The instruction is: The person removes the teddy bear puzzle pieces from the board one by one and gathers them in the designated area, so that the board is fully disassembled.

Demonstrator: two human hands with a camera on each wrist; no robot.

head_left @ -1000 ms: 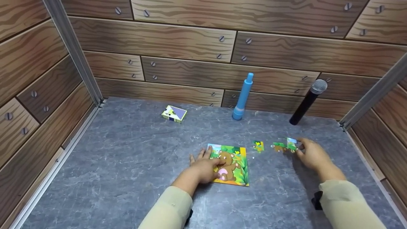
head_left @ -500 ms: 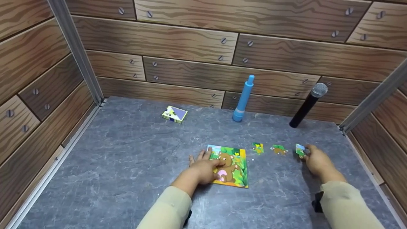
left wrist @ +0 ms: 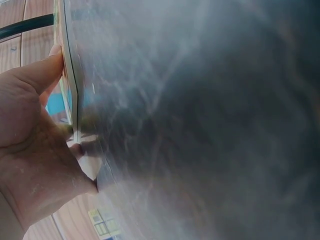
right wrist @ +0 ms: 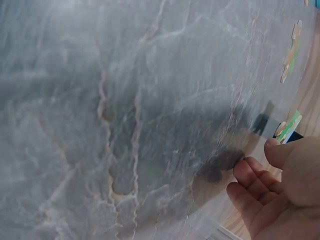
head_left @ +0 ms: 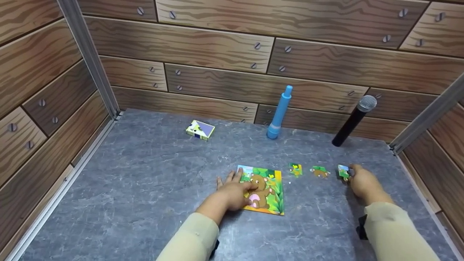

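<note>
My left hand [head_left: 232, 194] lies with spread fingers on the left side of a square bear jigsaw puzzle [head_left: 273, 192], covering part of the picture. The left wrist view shows the puzzle edge-on, with the thumb [left wrist: 47, 70] over it. Farther right, my right hand [head_left: 365, 185] pinches a puzzle piece [head_left: 343, 172] printed in blue and green, close over the table. In the right wrist view the piece [right wrist: 289, 129] sits at the thumb tip. Between the hands lie two loose pieces, one with a yellow patch [head_left: 295, 169] and one green and brown [head_left: 319, 172].
A small patterned box [head_left: 200, 130] lies at the back left of the grey marbled table [head_left: 145, 188]. Toward the back stand a blue flashlight-like stick [head_left: 279, 114] and a black microphone [head_left: 353, 121], both upright. Wood-patterned walls [head_left: 217, 47] enclose the back and sides.
My right hand has drawn its puzzle piece rightward, away from the green and brown piece it overlapped before. The left hand stays on the puzzle.
</note>
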